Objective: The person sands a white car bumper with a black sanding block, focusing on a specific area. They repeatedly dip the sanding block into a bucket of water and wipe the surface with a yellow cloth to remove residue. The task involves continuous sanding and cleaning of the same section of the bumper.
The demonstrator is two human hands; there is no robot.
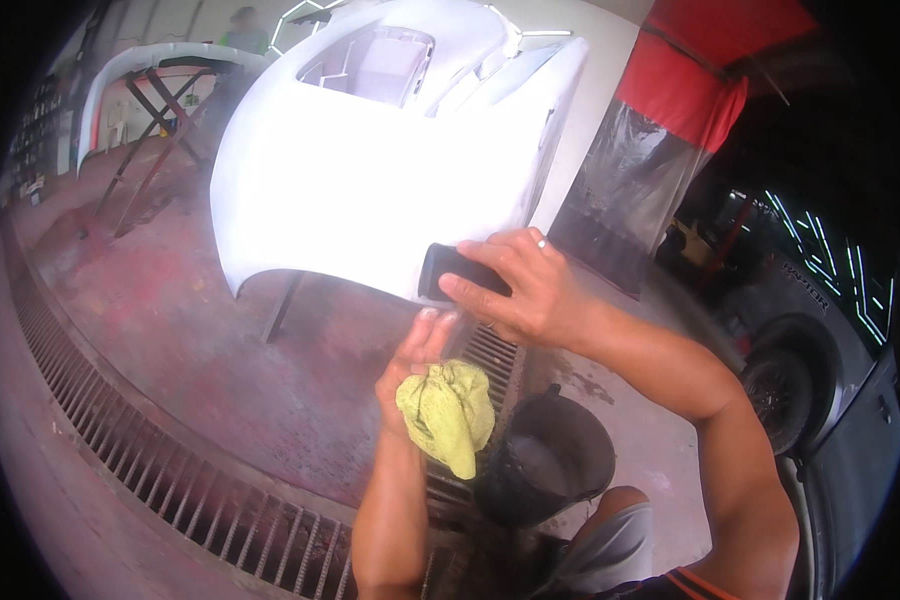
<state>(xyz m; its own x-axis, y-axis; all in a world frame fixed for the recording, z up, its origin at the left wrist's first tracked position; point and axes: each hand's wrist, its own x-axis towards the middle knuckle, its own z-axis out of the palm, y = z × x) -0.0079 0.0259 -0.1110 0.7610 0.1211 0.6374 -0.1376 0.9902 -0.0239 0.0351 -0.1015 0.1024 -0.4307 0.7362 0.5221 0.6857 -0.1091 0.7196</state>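
A black sanding block [452,272] pressed flat against the lower edge of a white car panel [370,170]; a crumpled yellow-green cloth [448,412] bunched just below it.

The floor [180,330] is worn concrete stained reddish, and a long metal drain grate [120,440] curves across it from the left edge toward the bottom, with a second short grate section [490,355] near the middle. At the far left a dim wall carries shelves [32,140] of small items, hard to make out. A folding metal stand [155,130] with crossed legs holds a white curved panel [160,60] in the background. A white wall [595,110] rises at centre right, beside a red curtain [705,70] and a clear plastic sheet [630,180] hanging below it. A dark vehicle [830,340] with a black wheel [780,400] fills the right side. Angular light strips [305,10] glow overhead.
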